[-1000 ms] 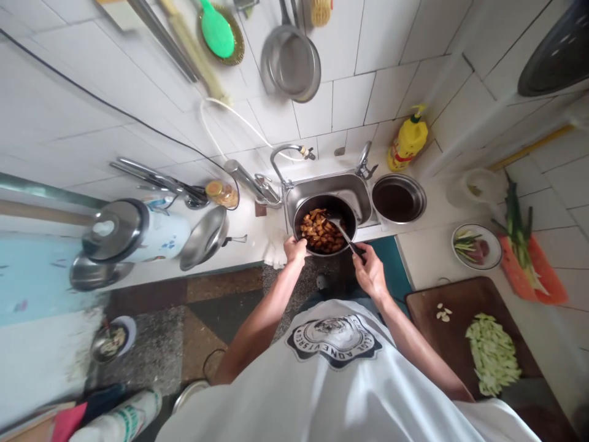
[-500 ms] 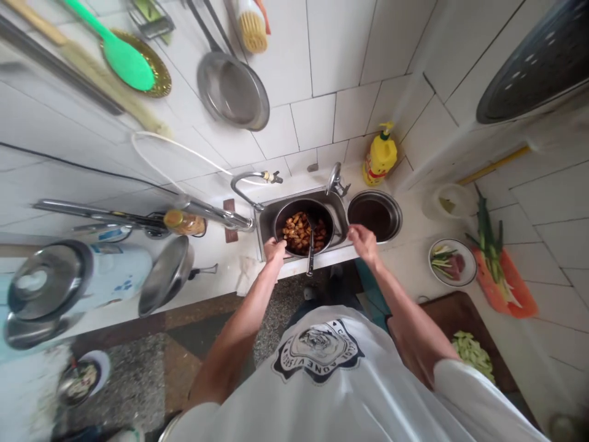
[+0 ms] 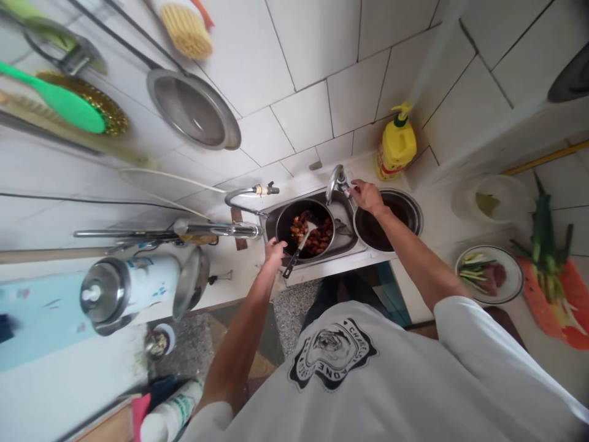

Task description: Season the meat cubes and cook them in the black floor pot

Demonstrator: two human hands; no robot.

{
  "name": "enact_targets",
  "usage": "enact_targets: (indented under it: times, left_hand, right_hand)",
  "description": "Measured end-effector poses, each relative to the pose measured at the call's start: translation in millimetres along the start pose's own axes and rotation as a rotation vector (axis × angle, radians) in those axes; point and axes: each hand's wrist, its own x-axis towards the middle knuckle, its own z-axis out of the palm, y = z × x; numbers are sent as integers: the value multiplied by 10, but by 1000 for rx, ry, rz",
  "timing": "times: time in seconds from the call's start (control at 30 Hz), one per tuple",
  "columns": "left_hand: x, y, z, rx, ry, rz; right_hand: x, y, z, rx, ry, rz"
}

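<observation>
The left hand [image 3: 275,250] is gripping the near rim of the pan [image 3: 305,229] of browned food sitting in the sink [image 3: 343,242], a ladle [image 3: 299,248] leaning inside it. The right hand [image 3: 365,195], holding nothing, is closing its fingers around the tap [image 3: 335,182] just behind the pan; turning it looks like the step in hand, calling for a steady pan beneath.

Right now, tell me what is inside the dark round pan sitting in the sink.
The dark round pan holds browned chunks of food and a metal ladle leaning over its rim. The food covers the pan's bottom, so nothing beneath shows.
</observation>
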Motion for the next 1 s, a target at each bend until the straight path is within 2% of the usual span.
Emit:
enact_targets:
  times: [0.17, 0.43, 1.0]
  left_hand:
    - [75, 84, 210, 53, -20, 38]
    - [101, 227, 395, 97, -57, 43]
    - [19, 177, 528, 120, -111, 55]
  right_hand:
    - [36, -133, 82, -166, -15, 67]
    - [-184, -75, 134, -180, -26, 74]
    - [-210, -6, 211, -161, -13, 69]
